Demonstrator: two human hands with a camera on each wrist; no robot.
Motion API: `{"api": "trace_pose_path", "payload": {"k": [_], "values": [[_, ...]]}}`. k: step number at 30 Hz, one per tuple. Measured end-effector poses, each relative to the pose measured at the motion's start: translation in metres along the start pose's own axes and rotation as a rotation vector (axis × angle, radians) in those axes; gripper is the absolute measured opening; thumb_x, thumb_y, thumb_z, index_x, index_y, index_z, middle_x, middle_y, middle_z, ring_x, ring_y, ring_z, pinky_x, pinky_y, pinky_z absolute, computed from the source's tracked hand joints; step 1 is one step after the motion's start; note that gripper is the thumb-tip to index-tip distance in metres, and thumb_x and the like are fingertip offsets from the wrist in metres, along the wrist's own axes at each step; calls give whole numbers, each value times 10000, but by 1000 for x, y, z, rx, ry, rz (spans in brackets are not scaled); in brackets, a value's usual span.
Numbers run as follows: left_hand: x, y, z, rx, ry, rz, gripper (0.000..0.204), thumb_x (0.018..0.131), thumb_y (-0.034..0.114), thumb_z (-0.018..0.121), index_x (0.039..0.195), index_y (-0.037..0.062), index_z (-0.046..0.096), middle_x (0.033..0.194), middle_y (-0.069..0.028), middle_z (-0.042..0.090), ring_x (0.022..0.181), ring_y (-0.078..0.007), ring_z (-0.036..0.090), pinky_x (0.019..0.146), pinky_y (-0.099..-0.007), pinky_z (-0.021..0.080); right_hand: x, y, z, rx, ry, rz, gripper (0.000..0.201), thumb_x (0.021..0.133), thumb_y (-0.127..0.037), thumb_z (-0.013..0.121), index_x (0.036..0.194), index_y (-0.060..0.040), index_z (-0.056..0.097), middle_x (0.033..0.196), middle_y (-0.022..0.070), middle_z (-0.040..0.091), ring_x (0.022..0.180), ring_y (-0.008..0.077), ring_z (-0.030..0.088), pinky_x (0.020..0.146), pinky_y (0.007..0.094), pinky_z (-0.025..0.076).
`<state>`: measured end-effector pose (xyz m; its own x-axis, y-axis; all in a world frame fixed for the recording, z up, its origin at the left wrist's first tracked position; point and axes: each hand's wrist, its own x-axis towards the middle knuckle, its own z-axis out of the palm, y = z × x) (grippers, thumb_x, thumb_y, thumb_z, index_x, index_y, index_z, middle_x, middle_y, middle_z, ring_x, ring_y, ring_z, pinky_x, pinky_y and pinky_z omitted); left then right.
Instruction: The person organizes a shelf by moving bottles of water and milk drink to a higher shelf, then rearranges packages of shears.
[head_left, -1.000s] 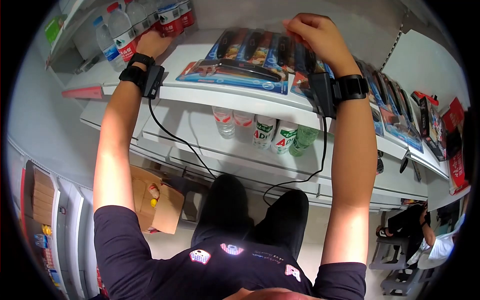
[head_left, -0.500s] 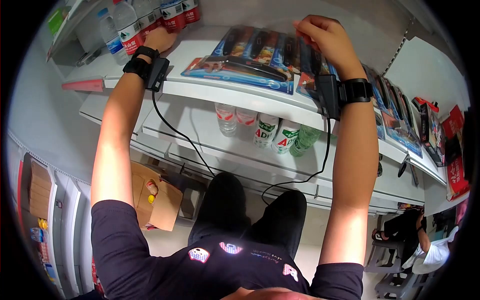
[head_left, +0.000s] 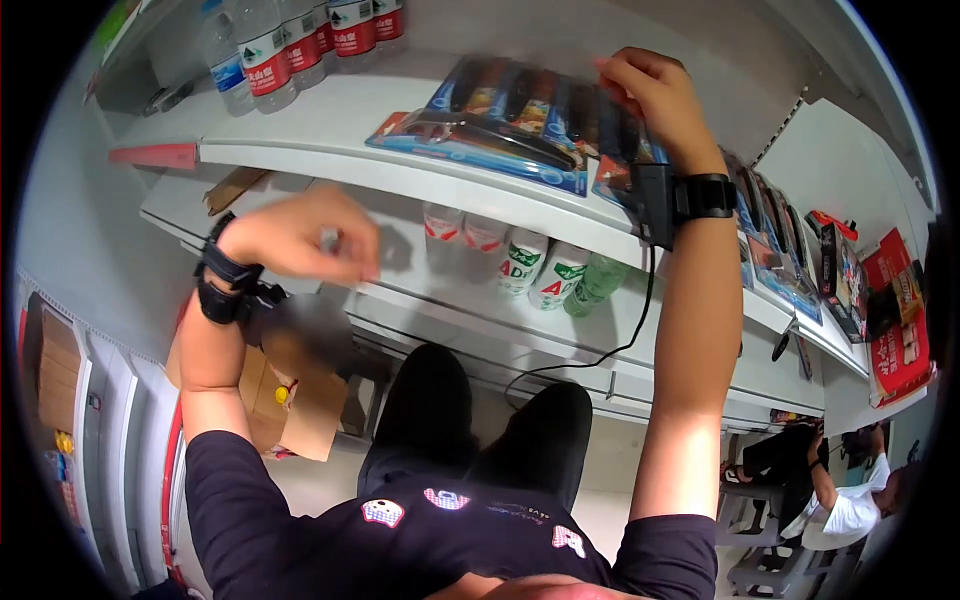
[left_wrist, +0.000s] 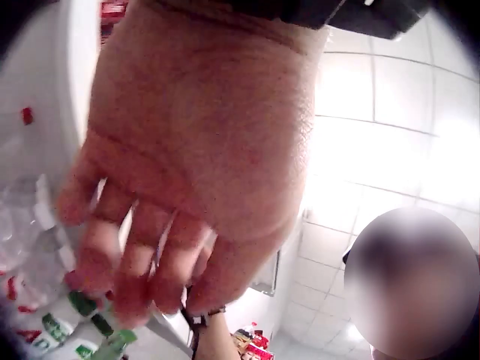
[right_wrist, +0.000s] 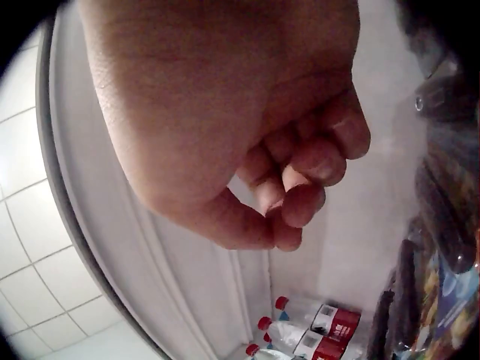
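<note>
Hanging loosely curled in front of the shelves, the left hand (head_left: 310, 235) holds nothing, its fingers slightly apart. The right hand (head_left: 660, 105) is raised by the right end of a row of packs (head_left: 530, 95) on the upper shelf (head_left: 330, 115); its fingers bend in towards the thumb, with nothing seen between them, and whether it touches a pack I cannot tell. Each pack shows a black handle on a blue card. One more pack (head_left: 490, 145) lies crosswise before the row, between the two hands and farther in than the left. Beyond the left hand, clear water bottles (head_left: 265, 65) with red labels stand on the same shelf. Just right of it, on the lower shelf (head_left: 640, 310), are white bottles (head_left: 525, 262) and a green bottle (head_left: 597, 285). Beneath the left hand sits an open cardboard box (head_left: 318, 415). Well right of the right hand stand upright boxes (head_left: 845, 280).
</note>
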<state>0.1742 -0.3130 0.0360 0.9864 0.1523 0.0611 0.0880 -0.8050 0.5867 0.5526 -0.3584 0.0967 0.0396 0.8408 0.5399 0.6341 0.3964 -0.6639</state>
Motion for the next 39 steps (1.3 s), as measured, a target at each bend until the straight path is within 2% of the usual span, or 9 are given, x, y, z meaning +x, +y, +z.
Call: {"api": "trace_pose_path", "payload": {"k": [4, 8, 11, 15, 20, 28, 32, 34, 39], "values": [[-12, -104, 49, -58, -310, -303, 255, 889, 320, 672, 917, 67, 694, 752, -66, 683, 704, -181, 637, 647, -323, 495, 0, 1, -1, 32, -20, 22, 302, 877, -332, 650, 786, -46, 680, 685, -28, 570, 617, 61, 467, 548, 227, 356], [15, -228, 56, 542, 82, -586, 285, 930, 313, 587, 1035, 66, 685, 969, -139, 699, 919, -295, 656, 817, -400, 511, 1, 2, -1, 10, 3, 45, 279, 884, -319, 641, 808, -52, 673, 700, -31, 567, 630, 47, 473, 553, 213, 351], [62, -246, 41, 297, 859, 1, 319, 931, 271, 564, 1170, 72, 639, 1134, -186, 655, 1073, -342, 610, 933, -427, 471, 1, 1, -1, -29, 29, 60, 271, 886, -311, 634, 821, -51, 676, 710, -30, 573, 638, 44, 479, 560, 205, 353], [102, -255, 37, -256, 976, -3, 320, 927, 243, 569, 1187, 65, 623, 1157, -188, 639, 1087, -328, 599, 942, -419, 465, -2, -7, 1, -9, 26, 77, 276, 887, -308, 625, 821, -46, 678, 713, -24, 581, 639, 50, 476, 566, 211, 360], [131, -278, 52, -370, 1100, 36, 326, 922, 209, 576, 1209, 57, 602, 1187, -191, 619, 1104, -310, 586, 954, -408, 459, 2, 1, -3, -50, -34, 45, 291, 885, -315, 622, 811, -39, 677, 701, -19, 581, 627, 61, 475, 573, 222, 374], [127, -277, 74, -23, 1161, -25, 350, 913, 154, 586, 1245, 44, 570, 1234, -196, 587, 1133, -281, 565, 974, -391, 448, 3, 5, 0, -70, -50, 13, 307, 871, -337, 649, 785, -45, 686, 693, -24, 591, 628, 58, 496, 582, 220, 389], [72, -250, 87, 739, 912, -64, 441, 877, 157, 659, 1281, 28, 535, 1168, -189, 627, 1048, -277, 615, 914, -371, 490, 0, 0, 2, 18, -37, -9, 315, 870, -348, 659, 806, -41, 692, 708, -19, 605, 649, 59, 518, 594, 224, 412], [37, -204, 93, 243, 834, -323, 564, 812, 298, 732, 1278, 53, 530, 1084, -206, 661, 1015, -382, 636, 862, -413, 510, 2, 4, 1, 42, -48, -16, 321, 870, -352, 661, 810, -38, 693, 713, -18, 608, 655, 62, 523, 600, 226, 421], [-26, -125, 121, 418, 876, -304, 593, 752, 264, 771, 1233, 14, 530, 1030, -207, 666, 900, -400, 661, 762, -412, 538, 4, 6, 0, -24, -56, -21, 334, 868, -363, 668, 814, -34, 691, 735, -13, 619, 668, 67, 531, 605, 229, 429]]}}
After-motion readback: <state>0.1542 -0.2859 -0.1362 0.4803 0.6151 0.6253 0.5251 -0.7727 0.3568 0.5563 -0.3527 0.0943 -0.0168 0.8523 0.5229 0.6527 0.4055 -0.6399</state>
